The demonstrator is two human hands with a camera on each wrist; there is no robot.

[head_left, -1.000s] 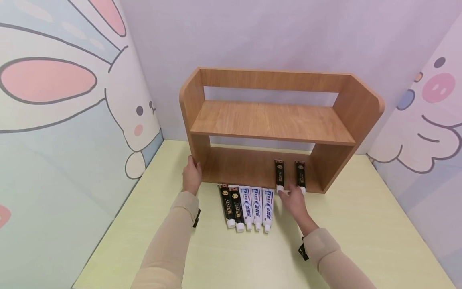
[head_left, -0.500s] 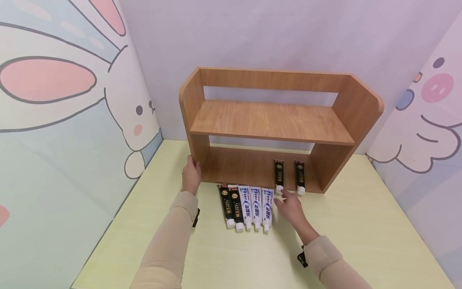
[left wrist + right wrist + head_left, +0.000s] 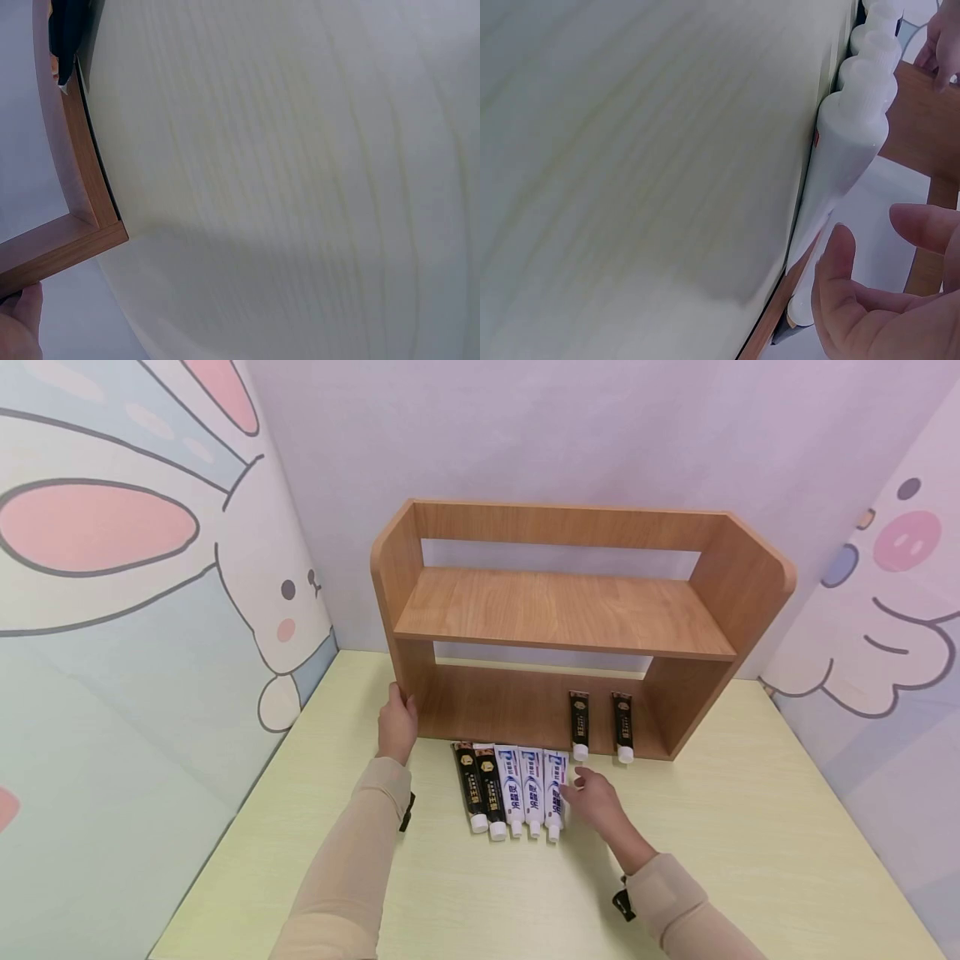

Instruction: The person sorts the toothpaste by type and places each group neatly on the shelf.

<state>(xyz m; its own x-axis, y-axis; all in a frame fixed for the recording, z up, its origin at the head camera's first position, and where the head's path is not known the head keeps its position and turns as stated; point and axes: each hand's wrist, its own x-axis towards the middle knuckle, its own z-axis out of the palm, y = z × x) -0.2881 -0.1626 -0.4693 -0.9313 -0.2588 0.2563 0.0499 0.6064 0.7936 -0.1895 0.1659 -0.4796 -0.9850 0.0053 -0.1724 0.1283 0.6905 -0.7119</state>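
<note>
My left hand [image 3: 397, 725] grips the front edge of the left side panel of a wooden shelf [image 3: 562, 606]. My right hand [image 3: 597, 802], thumb and fingers parted around nothing, hovers beside the rightmost white toothpaste tube [image 3: 555, 787]; the right wrist view shows a gap between the fingers and that tube. Two more white tubes lie to its left, then two black toothpaste tubes [image 3: 491, 787], all in a row before the shelf with caps towards me. On the lower board, toward the right, lie two more black toothpaste tubes [image 3: 580, 720], spaced apart, white caps at the front edge.
The shelf has an upper board [image 3: 555, 610] and a lower board [image 3: 495, 702]. It stands on a pale yellow table [image 3: 765, 827] against a plain back wall [image 3: 525, 435]. Cartoon-printed panels [image 3: 150, 718] enclose both sides.
My right hand has left the right-hand black toothpaste tube on the lower board and moved left and toward me, to the white tubes. My left hand has stayed on the shelf.
</note>
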